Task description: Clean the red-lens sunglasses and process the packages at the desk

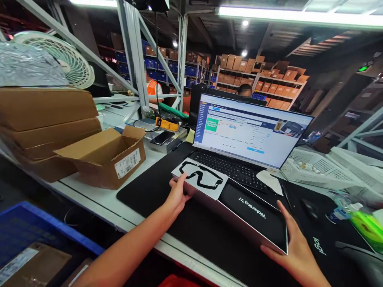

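Head view, 2 hands [178, 190] [295, 239] holding partly open box [230, 203], keyboard [239, 170] behind

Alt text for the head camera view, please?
The left hand and right hand hold a box, part white with goggle print, part black reading "Wakening", over a desk mat. Behind are a keyboard and lit monitor; left, an open carton.

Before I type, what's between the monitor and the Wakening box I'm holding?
In the head view, the black keyboard, plus a flat white piece by its right end.
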Demonstrator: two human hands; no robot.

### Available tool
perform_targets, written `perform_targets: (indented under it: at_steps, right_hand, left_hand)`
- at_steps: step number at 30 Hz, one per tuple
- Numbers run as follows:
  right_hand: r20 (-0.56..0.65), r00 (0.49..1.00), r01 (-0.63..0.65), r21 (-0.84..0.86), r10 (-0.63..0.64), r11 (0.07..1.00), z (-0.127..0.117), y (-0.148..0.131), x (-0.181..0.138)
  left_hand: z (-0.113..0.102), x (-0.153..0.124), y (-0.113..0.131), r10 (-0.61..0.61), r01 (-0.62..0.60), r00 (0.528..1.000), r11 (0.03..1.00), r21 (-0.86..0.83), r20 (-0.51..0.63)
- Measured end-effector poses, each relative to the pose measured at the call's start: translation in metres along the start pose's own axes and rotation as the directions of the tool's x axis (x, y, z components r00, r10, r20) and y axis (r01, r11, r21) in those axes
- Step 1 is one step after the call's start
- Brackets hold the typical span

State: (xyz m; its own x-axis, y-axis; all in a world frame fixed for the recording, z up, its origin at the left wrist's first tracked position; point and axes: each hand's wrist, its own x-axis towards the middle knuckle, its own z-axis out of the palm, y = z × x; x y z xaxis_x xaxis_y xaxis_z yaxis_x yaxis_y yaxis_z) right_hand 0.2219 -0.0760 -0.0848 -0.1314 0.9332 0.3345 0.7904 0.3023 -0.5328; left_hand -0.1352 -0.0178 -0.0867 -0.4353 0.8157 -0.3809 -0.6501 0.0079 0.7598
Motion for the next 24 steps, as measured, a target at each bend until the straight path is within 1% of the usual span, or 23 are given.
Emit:
perform_targets:
  at_steps: [2, 5, 7, 9, 13, 15, 17, 18, 19, 20, 22, 24]
  right_hand:
    - [0.054, 0.998, 0.033, -0.02, -0.032, 0.999, -0.006, 0.004, 0.002]
    - [0.141, 0.988, 0.065, -0.033, -0.059, 0.997, -0.012, 0.005, 0.003]
    - [0.186, 0.981, 0.065, -0.017, -0.061, 0.998, -0.009, 0.002, 0.001]
    - [0.198, 0.979, 0.058, 0.013, -0.059, 0.998, 0.001, -0.001, 0.0]
    - [0.153, 0.987, 0.026, 0.118, -0.044, 0.993, 0.039, -0.009, -0.002]
    - [0.104, 0.995, -0.034, 0.216, 0.011, 0.976, 0.058, -0.017, -0.001]
    - [0.021, 0.996, -0.093, 0.368, 0.092, 0.925, 0.072, -0.029, 0.001]
    - [-0.026, 0.993, -0.092, 0.449, 0.116, 0.889, 0.076, -0.037, 0.003]
    - [-0.071, 0.991, -0.059, 0.519, 0.112, 0.853, 0.079, -0.045, 0.004]
    - [-0.11, 0.991, 0.0, 0.568, 0.076, 0.823, 0.081, -0.053, 0.006]
    - [-0.149, 0.987, 0.135, 0.596, -0.056, 0.791, 0.086, -0.067, 0.008]
    - [-0.126, 0.976, 0.216, 0.576, -0.175, 0.788, 0.092, -0.075, 0.008]
  left_hand:
    - [-0.004, 0.0, -0.004, 0.004, -0.005, 1.0, 1.0, 0.029, 0.009]
    - [-0.01, -0.002, -0.01, 0.072, -0.073, 0.997, 0.995, 0.074, 0.014]
    - [-0.014, -0.006, -0.016, 0.115, -0.116, 0.993, 0.988, 0.103, 0.016]
    - [-0.017, -0.011, -0.025, 0.126, -0.127, 0.992, 0.983, 0.13, 0.019]
    - [-0.021, -0.029, -0.046, 0.104, -0.114, 0.992, 0.979, 0.171, 0.067]
    - [-0.02, -0.04, -0.053, 0.105, -0.117, 0.991, 0.981, 0.155, 0.083]
    - [-0.015, -0.05, -0.056, 0.088, -0.095, 0.993, 0.991, 0.096, 0.076]
    - [-0.013, -0.055, -0.055, 0.061, -0.065, 0.996, 0.996, 0.058, 0.069]
    - [-0.01, -0.059, -0.053, 0.024, -0.025, 0.997, 0.999, 0.021, 0.07]
    - [-0.007, -0.062, -0.05, -0.013, 0.014, 0.997, 1.0, -0.01, 0.078]
    - [-0.002, -0.067, -0.045, -0.066, 0.07, 0.992, 0.997, -0.038, 0.108]
    - [0.001, -0.069, -0.042, -0.062, 0.066, 0.99, 0.997, -0.028, 0.13]
